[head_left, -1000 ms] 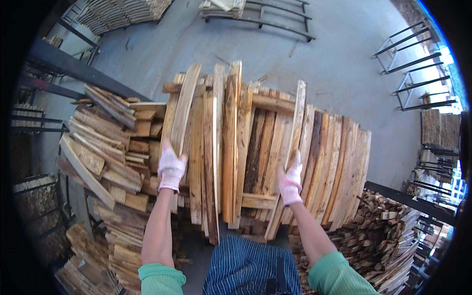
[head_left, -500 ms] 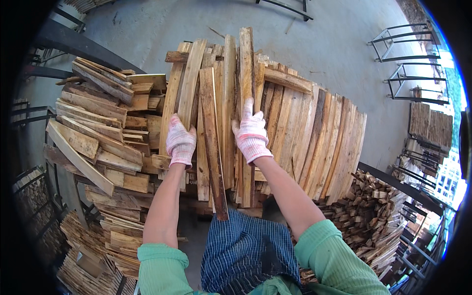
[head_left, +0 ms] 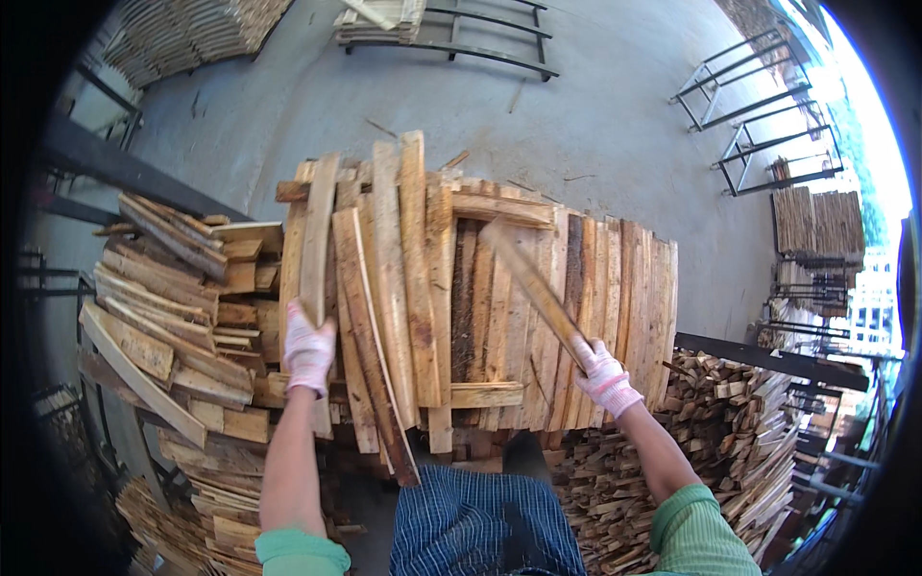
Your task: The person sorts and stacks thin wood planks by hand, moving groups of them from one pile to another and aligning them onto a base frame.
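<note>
My right hand (head_left: 607, 377), in a pink-and-white knitted glove, grips the near end of a narrow wooden slat (head_left: 538, 288). The slat slants up to the left over the stack, its far end smeared by motion. My left hand (head_left: 308, 353), gloved the same way, is closed around the lower part of a pale wooden board (head_left: 319, 230) at the stack's left side. Between my hands, several loose boards lie lengthwise, among them a bark-edged board (head_left: 370, 336) whose near end juts toward my apron. Right of them runs a layer of boards (head_left: 600, 317) side by side.
A heap of rough boards (head_left: 173, 278) is piled at the left, beside a dark metal beam (head_left: 144, 154). Short wood pieces (head_left: 730, 422) lie heaped at the near right. Metal frame racks (head_left: 744, 82) and further board stacks (head_left: 821, 223) stand beyond on the grey floor.
My right hand has swung right and nearer with a slat, away from the middle boards. My left hand stays at the left board. The view has shifted, showing more floor at the far side.
</note>
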Tool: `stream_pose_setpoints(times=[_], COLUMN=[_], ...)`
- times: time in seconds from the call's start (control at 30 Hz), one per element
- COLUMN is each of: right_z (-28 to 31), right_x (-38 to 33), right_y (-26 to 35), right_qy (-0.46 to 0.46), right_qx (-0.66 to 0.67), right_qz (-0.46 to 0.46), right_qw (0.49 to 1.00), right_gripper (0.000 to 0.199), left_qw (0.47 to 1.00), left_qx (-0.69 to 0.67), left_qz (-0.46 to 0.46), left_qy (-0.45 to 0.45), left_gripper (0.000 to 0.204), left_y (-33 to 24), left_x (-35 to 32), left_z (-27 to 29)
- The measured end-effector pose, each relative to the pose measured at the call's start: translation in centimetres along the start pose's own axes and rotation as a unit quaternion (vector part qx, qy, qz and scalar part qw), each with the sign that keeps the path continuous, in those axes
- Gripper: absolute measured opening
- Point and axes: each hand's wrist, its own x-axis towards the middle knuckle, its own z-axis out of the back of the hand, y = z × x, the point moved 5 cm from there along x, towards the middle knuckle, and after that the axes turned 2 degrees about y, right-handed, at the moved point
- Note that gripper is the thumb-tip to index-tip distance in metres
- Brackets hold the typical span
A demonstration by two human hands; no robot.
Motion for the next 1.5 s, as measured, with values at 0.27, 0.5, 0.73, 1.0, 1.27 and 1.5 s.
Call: stream_pose_setpoints(times=[0.27, 0.5, 0.73, 1.0, 1.27, 1.5], right_z=[-5.5, 8.7, 8.6, 7.2, 10.8, 10.4], right_x=[1.9, 6.4, 16.0, 19.1, 17.8, 16.1], right_y=[-6.0, -7.4, -19.6, -20.3, -18.9, -21.7], right_qy=[-0.03, 0.108, -0.025, 0.008, 0.022, 0.022], right_qx=[-0.062, -0.18, -0.175, 0.029, -0.026, -0.079], right_qz=[0.007, 0.037, 0.089, 0.036, 0.085, 0.124], right_qw=[0.998, 0.977, 0.98, 0.999, 0.996, 0.989], right_gripper=[0.067, 0.055, 0.053, 0.059, 0.048, 0.06], left_qw=[0.952, 0.946, 0.966, 0.986, 0.883, 0.541], left_qx=[-0.301, -0.289, 0.256, 0.161, -0.43, -0.578], left_qz=[0.061, 0.053, -0.025, 0.026, 0.167, 0.51], left_qy=[0.018, 0.136, 0.027, -0.046, 0.085, 0.336], left_gripper=[0.1, 0.094, 0.093, 0.094, 0.05, 0.046], left_y=[-12.0, -22.4, -20.0, -22.6, -23.4, -22.9], left_x=[-9.6, -14.8, -11.7, -8.3, -24.1, -50.5], left_z=[3.6, -12.1, -23.0, -22.3, -21.7, -33.2])
